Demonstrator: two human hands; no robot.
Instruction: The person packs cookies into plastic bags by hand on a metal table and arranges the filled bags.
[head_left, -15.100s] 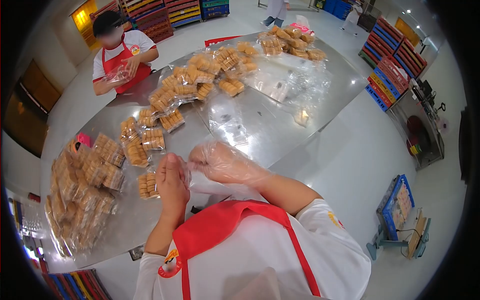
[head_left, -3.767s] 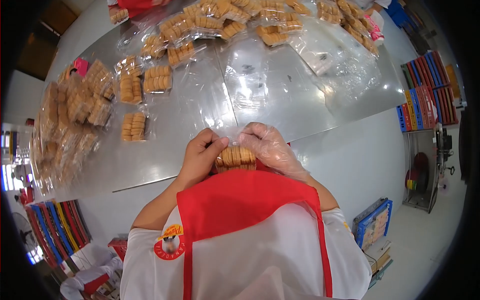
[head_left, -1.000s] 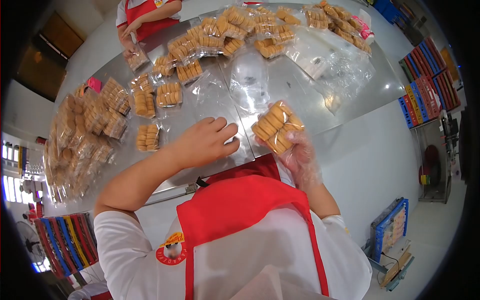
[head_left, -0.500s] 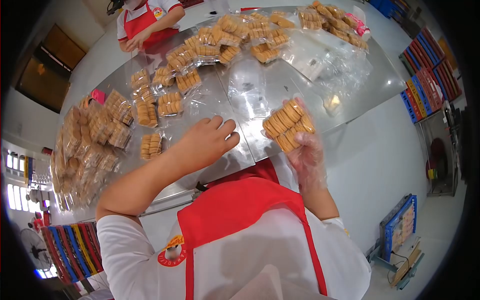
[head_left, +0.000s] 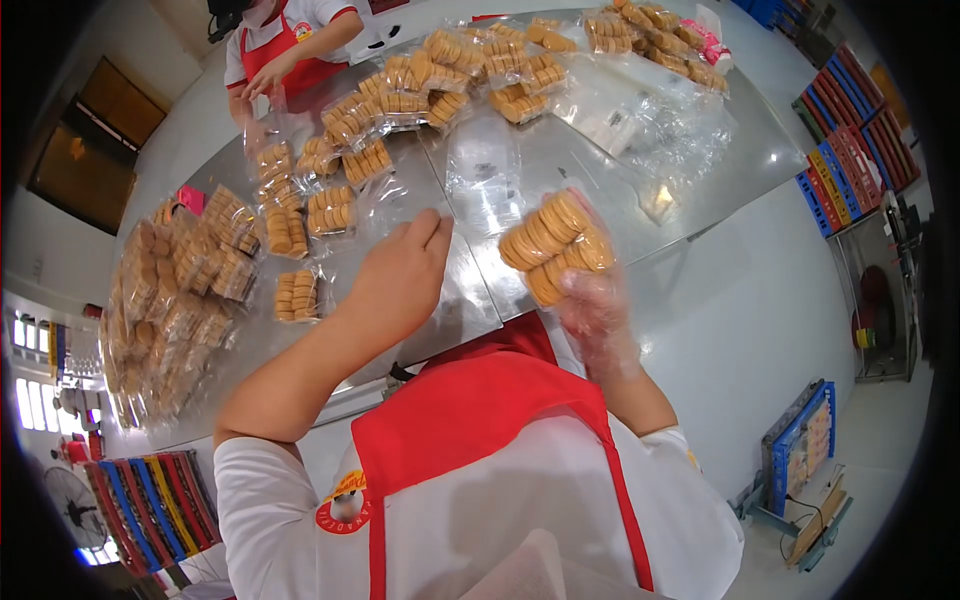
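Note:
My right hand [head_left: 598, 305], in a clear plastic glove, grips two rows of round golden cookies [head_left: 555, 248] above the near table edge. Clear film shows around the cookies; I cannot tell whether it is a bag or part of the glove. My bare left hand [head_left: 400, 272] is over the table to the left of them, back upward, fingers drawn together. Its fingertips are partly hidden, and anything in them is too hard to see. Beyond the hands lies a flat clear bag [head_left: 484, 165]. One cookie pack [head_left: 297, 295] rests left of my left hand.
Bagged cookies [head_left: 165, 310] are heaped on the table's left, and more packs [head_left: 440, 75] run along the far side. Loose clear bags [head_left: 665, 140] lie at the right on the metal table [head_left: 755, 165]. Across the table stands a co-worker in a red apron [head_left: 300, 80].
My left hand has turned and its fingers have drawn together. The cookies in my right hand have shifted slightly left. The co-worker's hands have moved apart, one lower toward the packs.

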